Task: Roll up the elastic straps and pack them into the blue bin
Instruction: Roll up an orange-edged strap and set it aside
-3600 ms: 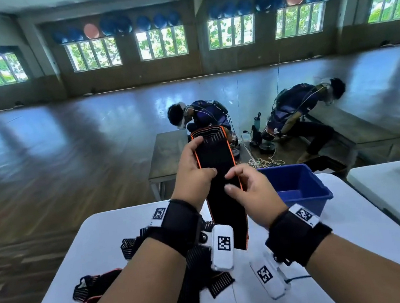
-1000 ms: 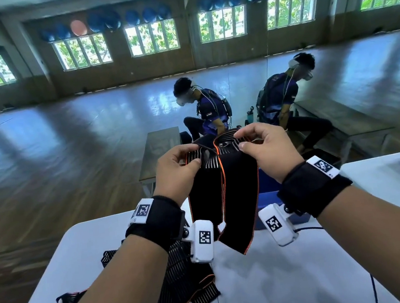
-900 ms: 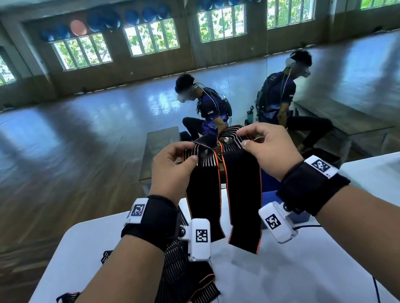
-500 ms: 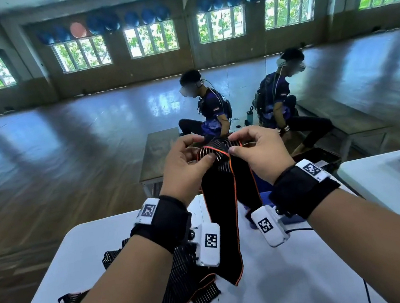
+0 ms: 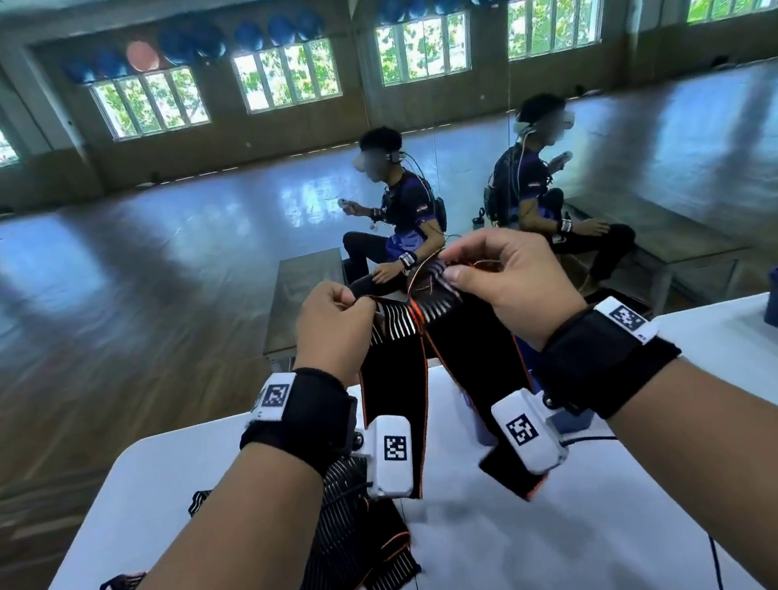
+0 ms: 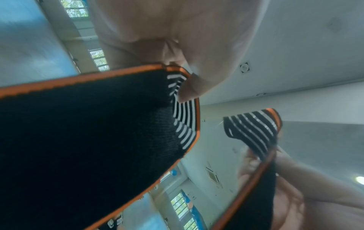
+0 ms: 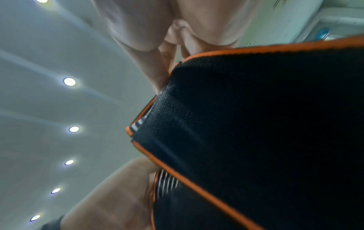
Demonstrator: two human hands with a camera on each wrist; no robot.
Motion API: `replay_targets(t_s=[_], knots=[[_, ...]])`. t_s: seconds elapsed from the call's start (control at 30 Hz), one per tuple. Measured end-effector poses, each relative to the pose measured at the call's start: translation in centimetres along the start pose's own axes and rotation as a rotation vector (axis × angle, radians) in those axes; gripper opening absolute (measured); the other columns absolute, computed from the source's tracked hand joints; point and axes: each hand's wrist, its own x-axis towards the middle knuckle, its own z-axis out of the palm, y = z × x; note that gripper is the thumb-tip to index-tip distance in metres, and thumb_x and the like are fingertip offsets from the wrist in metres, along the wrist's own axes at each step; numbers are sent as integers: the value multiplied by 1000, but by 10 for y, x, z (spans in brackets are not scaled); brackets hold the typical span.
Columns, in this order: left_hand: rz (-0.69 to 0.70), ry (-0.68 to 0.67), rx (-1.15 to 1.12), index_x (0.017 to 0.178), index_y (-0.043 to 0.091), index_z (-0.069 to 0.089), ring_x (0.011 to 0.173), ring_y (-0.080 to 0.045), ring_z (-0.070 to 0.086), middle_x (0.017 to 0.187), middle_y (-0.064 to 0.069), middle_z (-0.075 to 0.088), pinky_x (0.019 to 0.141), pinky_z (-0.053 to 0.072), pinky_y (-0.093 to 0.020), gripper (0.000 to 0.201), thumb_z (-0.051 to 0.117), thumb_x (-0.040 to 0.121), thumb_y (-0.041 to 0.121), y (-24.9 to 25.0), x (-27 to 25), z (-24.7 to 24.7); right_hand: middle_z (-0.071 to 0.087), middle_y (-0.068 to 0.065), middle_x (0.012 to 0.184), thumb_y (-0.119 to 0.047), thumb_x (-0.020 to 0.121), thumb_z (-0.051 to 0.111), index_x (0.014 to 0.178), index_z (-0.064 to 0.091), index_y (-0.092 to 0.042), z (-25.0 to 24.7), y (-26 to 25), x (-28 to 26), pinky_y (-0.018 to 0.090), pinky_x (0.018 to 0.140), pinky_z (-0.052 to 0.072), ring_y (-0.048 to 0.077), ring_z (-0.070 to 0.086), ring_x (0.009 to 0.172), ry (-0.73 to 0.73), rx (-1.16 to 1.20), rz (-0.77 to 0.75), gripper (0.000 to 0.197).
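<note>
now both hands pinching strap (image 5: 392,388) top: left hand (image 5: 335,334), right hand (image 5: 509,286). risk: two tails hang apart, roll starts crooked; loose pinch drops strap onto table (image 5: 510,551).

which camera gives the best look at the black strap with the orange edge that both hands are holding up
The head view: it shows the strap whole, draped from the left hand and right hand, both ends hanging toward the table. The left wrist view shows only one striped end and its orange border up close; the right wrist view, blurred black fabric.
</note>
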Motion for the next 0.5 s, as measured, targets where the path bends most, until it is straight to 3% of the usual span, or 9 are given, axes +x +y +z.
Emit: replay_targets(t_s=[0.07,0.17,0.23,0.33,0.43,0.5], knots=[[-27,-29,-20,70,22,45,50,-14,43,61,4,52,53,38,-32,21,64,78,18,3,0,1,76,1,91,7,83,72,90,76,-18,7,-1,-6,32,86,58,11,69,81,-123,-9,27,26],[-96,-88,-97,74,21,51,58,-19,50,62,4,50,57,45,-36,18,68,76,18,9,-3,3,77,3,94,4,84,72,96,78,-16,17,4,-14,32,87,58,15,71,83,-197,-73,62,24],[-126,-151,-188,84,18,54,55,-18,57,68,-1,55,53,49,-32,14,67,82,12,13,-6,3,76,2,95,1,84,73,96,78,-18,22,9,-16,33,87,58,17,72,85,-167,-91,81,23],[-95,-212,-283,95,12,54,48,-7,59,74,-4,60,44,46,-20,13,64,91,5,18,-10,1,73,1,98,-4,83,76,100,77,-19,28,13,-15,33,86,57,16,70,87,-74,-116,77,23],[-72,-292,-357,101,13,55,62,-12,64,92,-10,63,53,53,-29,20,71,90,18,19,-14,-1,69,0,106,-10,83,77,109,75,-17,31,11,-15,28,89,53,13,67,96,8,-165,31,27],[45,-306,-270,106,18,58,75,-12,64,100,-4,65,62,56,-31,36,79,79,31,16,-18,-1,68,-1,109,-13,84,77,111,74,-20,33,11,-15,31,94,52,12,65,102,43,-161,24,29]])
